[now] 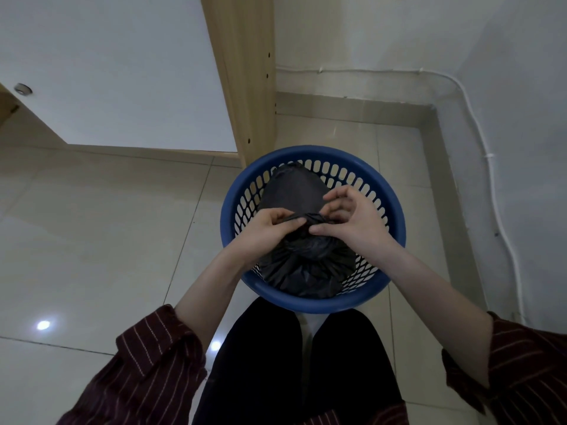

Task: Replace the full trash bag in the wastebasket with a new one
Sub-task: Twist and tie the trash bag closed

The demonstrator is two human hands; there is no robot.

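I am seeing one blue perforated wastebasket [313, 151] standing on the tiled floor [107, 225] against a wooden cabinet panel [245, 72], with one black trash bag [291, 191] sitting inside it. Both hands are meeting above it: the left hand [267, 231] is pinching the bag's twisted neck, and the right hand [356, 222] is curling round it. Fingers are covering any knot, and the plastic is hiding the contents.

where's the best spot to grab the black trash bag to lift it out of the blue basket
Grip the twisted neck of the black trash bag, where the left hand and right hand pinch it, coming from straight above. The gathered plastic forms a narrow handle, and the blue basket walls off its sides.
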